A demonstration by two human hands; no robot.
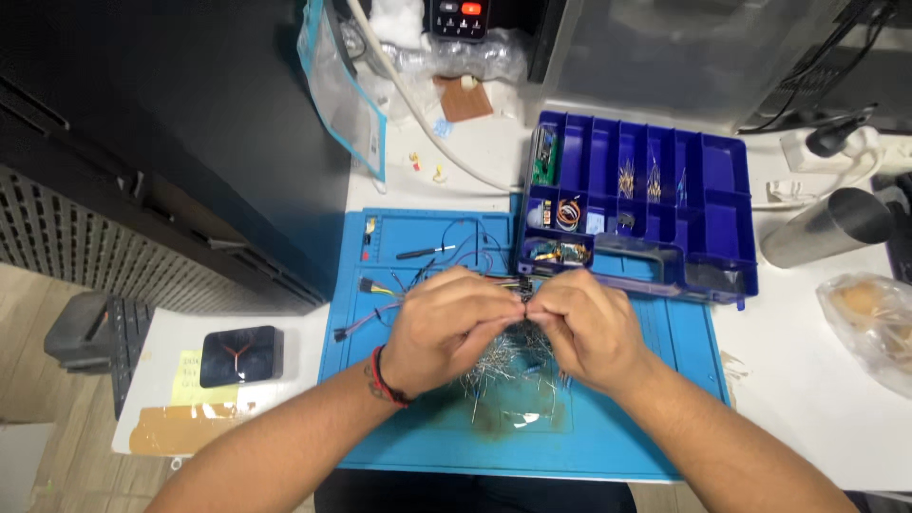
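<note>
Both hands meet at centre frame over the blue work mat [608,437]. Left hand [446,328] and right hand [584,328] have fingertips pinched together on a small dark component [521,285] at about 12 o'clock of the knuckles. Most of it is hidden by the fingers; only a dark sliver shows, so its kind is hard to make out. What shows looks like it runs roughly 9-to-3 o'clock, long axis across the mat; which end leads I cannot tell.

Under the hands, towards 6 o'clock, is a loose heap of thin metal leads [503,366], partly covered by the palms. Individual pieces are too fine to separate.

At 9 to 10 o'clock of the hands, jumper wires [375,304] lie on the mat, their far ends running under the left hand. A red band sits on the left wrist.

At 1 o'clock is the blue compartment tray [727,204], touching the mat's top edge; contents are small and blurred.

At 3 o'clock there is a metal cylinder [826,226] lying tilted, and a clear bag [869,318] cut off by the frame edge.

At 8 o'clock is a black square device [240,353].
</note>
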